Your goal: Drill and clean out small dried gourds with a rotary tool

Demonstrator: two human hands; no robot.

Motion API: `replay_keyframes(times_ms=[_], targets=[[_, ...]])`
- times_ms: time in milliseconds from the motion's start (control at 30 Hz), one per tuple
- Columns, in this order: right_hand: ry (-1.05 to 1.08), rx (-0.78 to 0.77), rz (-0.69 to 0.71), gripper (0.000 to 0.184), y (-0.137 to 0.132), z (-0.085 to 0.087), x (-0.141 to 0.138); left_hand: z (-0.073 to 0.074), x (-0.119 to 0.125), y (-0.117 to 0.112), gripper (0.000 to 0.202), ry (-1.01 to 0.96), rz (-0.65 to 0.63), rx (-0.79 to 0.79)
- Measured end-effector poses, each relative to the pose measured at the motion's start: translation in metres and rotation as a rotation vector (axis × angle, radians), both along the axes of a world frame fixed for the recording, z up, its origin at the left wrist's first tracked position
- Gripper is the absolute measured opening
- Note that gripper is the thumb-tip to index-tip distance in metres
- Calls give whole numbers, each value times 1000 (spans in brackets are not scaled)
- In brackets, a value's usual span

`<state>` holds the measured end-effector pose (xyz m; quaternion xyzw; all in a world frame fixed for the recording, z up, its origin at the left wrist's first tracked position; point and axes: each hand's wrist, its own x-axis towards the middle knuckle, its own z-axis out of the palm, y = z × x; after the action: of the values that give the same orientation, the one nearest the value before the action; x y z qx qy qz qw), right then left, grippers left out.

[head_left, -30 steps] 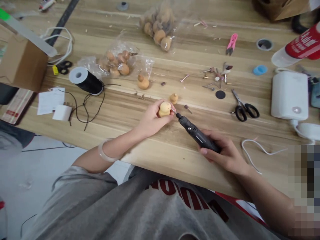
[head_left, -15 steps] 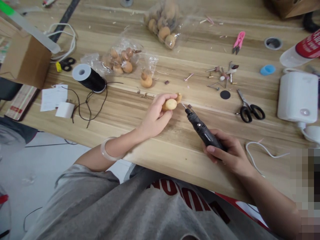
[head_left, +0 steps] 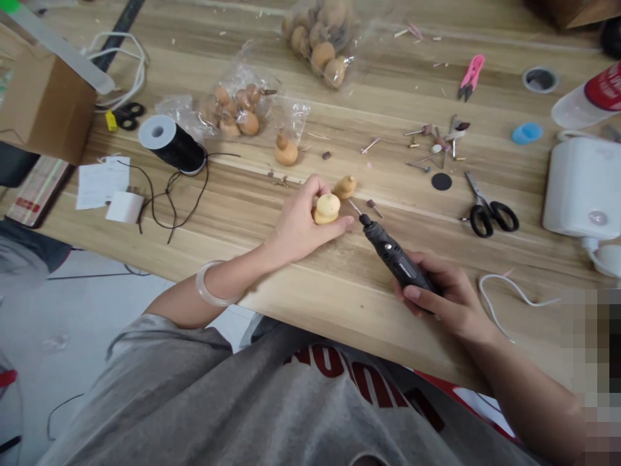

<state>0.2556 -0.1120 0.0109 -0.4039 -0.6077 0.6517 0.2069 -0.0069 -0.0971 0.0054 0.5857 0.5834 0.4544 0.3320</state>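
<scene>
My left hand is closed around a small pale gourd, held just above the wooden table. My right hand grips a black rotary tool whose thin bit points up-left, a short gap from the gourd. Another small gourd lies just behind the held one, and a loose grinding bit rests beside the tool's tip.
Two clear bags of gourds lie further back, with a single gourd between. A spool of black cord, black scissors, scattered bits, pink snips, a white device and a cardboard box surround them.
My left hand has turned the gourd and drawn it slightly back toward me. The rotary tool's tip has come off the gourd and now sits a little to its right.
</scene>
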Motion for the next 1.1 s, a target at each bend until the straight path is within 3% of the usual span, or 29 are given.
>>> replay_keyframes(times_ms=[167, 467, 1100], targets=[[2, -5, 2, 27, 0, 4, -2, 1, -2, 4, 16, 57, -33, 13], [-58, 16, 14, 25, -2, 3, -2, -1, 0, 7, 24, -157, -89, -110], [-106, 131, 66, 21, -3, 1, -2, -5, 0, 6, 22, -95, -98, -105]])
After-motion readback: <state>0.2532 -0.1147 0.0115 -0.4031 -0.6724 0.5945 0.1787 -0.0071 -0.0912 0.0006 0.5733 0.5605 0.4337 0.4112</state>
